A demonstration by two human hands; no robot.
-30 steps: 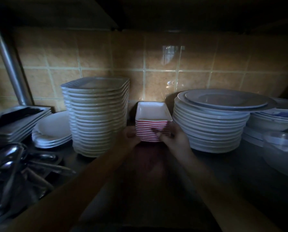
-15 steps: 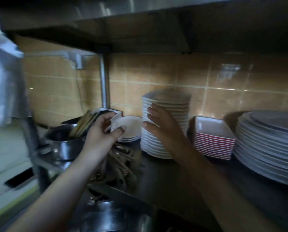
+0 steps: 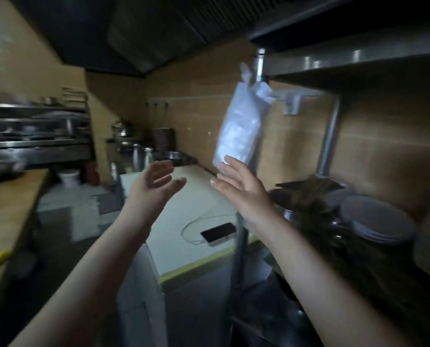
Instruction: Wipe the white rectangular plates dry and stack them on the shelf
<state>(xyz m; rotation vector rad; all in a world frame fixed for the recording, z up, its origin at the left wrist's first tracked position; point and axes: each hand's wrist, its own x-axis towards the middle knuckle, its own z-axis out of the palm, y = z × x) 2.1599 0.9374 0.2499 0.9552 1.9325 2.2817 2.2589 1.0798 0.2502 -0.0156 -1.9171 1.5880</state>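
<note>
Head view, blurred: both hands are up mid-frame and empty, left hand [image 3: 153,186] with fingers loosely spread, right hand [image 3: 239,184] with fingers straight, tips at the bottom edge of a white bag [image 3: 241,126] hanging by the shelf [image 3: 359,58] post, upper right; I cannot tell if they touch. I cannot pick out the rectangular plates; a dim round stack [image 3: 376,221] sits on the shelf, lower right. Below the hands a phone [image 3: 219,232] lies on a white counter [image 3: 183,209].
</note>
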